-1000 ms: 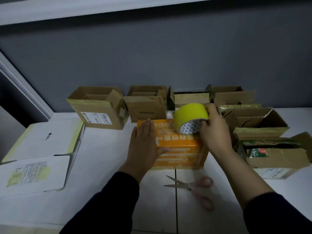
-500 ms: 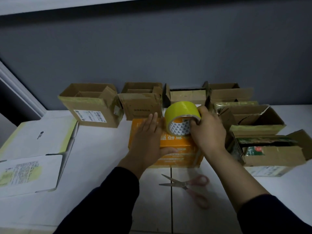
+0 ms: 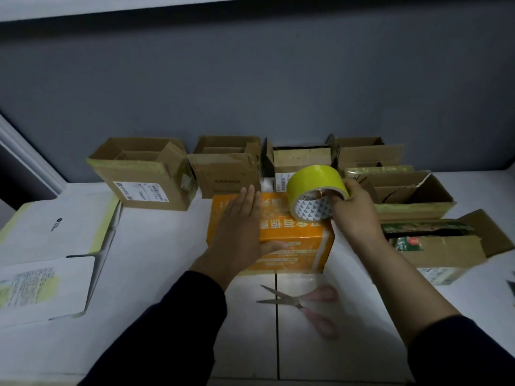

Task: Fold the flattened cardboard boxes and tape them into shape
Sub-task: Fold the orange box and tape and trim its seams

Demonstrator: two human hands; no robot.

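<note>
Both hands are taping: your flat left hand (image 3: 239, 228) pins the orange box (image 3: 295, 243), your right hand (image 3: 355, 214) grips the yellow tape roll (image 3: 315, 179), so draw a strip next.

Dim, bluish exposure. Brightest zone: tabletop (image 3: 156, 246) at 6 o'clock. Soft focus overall; scissors (image 3: 303, 305) blurred. Wide-angle bending toward 3 and 9 o'clock edges.

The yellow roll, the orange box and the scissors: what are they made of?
The yellow roll looks like shiny plastic tape: it gleams, and it is wound on a printed inner ring, probably cardboard. The orange box seems to be printed cardboard, matte, with creased, folded edges. The scissors have grey blades, likely metal, and pink handles, probably plastic; they are blurry.
</note>
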